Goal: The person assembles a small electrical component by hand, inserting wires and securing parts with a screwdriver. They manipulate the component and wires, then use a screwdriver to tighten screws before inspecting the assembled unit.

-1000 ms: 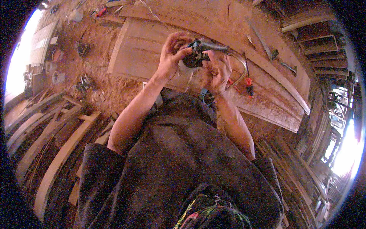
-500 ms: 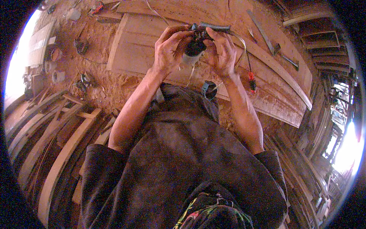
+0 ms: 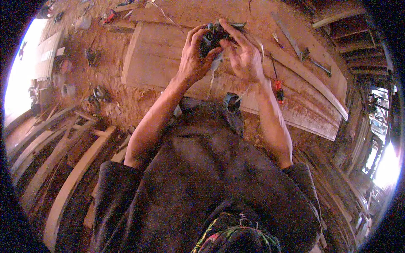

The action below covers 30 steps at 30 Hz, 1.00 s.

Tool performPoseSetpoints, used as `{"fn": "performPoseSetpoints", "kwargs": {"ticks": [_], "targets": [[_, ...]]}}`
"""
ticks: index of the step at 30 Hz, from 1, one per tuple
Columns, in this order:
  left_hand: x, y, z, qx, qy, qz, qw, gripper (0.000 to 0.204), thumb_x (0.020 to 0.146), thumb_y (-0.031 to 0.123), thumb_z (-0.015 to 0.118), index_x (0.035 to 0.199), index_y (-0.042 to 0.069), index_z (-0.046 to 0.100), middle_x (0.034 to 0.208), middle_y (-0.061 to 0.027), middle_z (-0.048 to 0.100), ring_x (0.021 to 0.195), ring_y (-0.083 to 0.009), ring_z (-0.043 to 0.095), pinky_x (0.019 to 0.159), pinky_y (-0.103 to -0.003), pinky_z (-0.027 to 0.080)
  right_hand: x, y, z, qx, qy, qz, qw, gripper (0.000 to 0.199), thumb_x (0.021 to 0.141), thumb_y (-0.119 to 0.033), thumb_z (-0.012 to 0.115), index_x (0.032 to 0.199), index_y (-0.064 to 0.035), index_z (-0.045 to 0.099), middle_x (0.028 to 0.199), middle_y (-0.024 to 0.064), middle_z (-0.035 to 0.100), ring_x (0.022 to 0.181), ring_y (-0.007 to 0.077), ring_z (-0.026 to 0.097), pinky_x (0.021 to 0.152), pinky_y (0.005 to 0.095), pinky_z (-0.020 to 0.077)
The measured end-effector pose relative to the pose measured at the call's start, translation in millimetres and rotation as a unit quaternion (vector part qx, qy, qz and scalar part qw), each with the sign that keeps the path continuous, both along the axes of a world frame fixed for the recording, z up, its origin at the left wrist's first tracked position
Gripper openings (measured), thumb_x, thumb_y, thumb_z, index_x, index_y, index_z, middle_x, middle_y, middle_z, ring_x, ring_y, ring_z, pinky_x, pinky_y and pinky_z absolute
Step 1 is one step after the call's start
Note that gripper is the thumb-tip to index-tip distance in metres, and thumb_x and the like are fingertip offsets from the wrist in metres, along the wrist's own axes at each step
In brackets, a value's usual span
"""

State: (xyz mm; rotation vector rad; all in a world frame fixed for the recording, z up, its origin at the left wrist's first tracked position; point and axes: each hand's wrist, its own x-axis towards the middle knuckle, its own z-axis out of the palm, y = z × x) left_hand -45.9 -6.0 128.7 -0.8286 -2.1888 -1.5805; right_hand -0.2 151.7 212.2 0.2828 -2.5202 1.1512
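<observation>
My left hand point(image 3: 197, 55) is closed round a dark, compact machine part point(image 3: 212, 36), with its thumb along the near side. The part has a black body and thin wires; its exact kind I cannot make out. My right hand point(image 3: 244, 55) grips it from the other side, one finger reaching over the top and the thumb near the middle. A pale cord point(image 3: 211, 82) hangs beneath the part. Below my hands, close to my clothing, is a blue, ring-shaped thing point(image 3: 232, 102). A red and black screwdriver point(image 3: 279, 92) lies on the boards right of my right forearm.
Wide wooden boards point(image 3: 156, 59) spread under my hands. A metal square point(image 3: 303, 54) and a dark bar-like tool point(image 3: 321, 67) rest on them at right. Curved timbers point(image 3: 78, 181) stand at lower left. A power tool point(image 3: 100, 93) lies on the sawdust-covered ground.
Both hands and the dark part have shifted slightly up. My left hand has turned further round the part, and a right finger has moved up over its top.
</observation>
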Motion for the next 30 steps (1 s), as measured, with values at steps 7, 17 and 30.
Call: {"fn": "performPoseSetpoints", "kwargs": {"ticks": [7,17,30], "targets": [[-1.0,3.2,5.2,-0.009,-0.069,-0.001,0.998,0.055,0.086,0.025,0.077,0.129,0.002,0.051,0.141,-0.0212,0.050,0.123,-0.0415,0.055,0.101,-0.045,0.048,106.8,15.9,-41.5,0.002,-0.005,-0.141,0.990,0.044,0.091,-0.015,0.072,0.130,0.0009,0.058,0.132,0.0200,0.061,0.123,0.0326,0.057,0.103,0.0387,0.0444],[5.8,7.2,13.5,0.043,-0.081,-0.026,0.995,0.054,0.086,0.019,0.079,0.129,0.003,0.051,0.142,-0.0195,0.051,0.125,-0.0320,0.056,0.103,-0.042,0.048,177.5,38.1,-133.4,0.083,-0.276,-0.133,0.948,0.089,0.077,-0.054,0.080,0.137,0.0030,0.047,0.133,0.0265,0.054,0.126,0.0449,0.050,0.107,0.0496,0.0405],[14.7,4.4,16.9,0.141,-0.222,-0.087,0.961,0.060,0.088,0.013,0.077,0.137,0.000,0.045,0.134,-0.0130,0.058,0.119,-0.0222,0.059,0.103,-0.036,0.048,176.4,48.1,-134.5,0.042,-0.300,-0.075,0.950,0.090,0.075,-0.048,0.080,0.137,0.0035,0.041,0.124,0.0289,0.056,0.115,0.0475,0.055,0.100,0.0504,0.0459]]}}
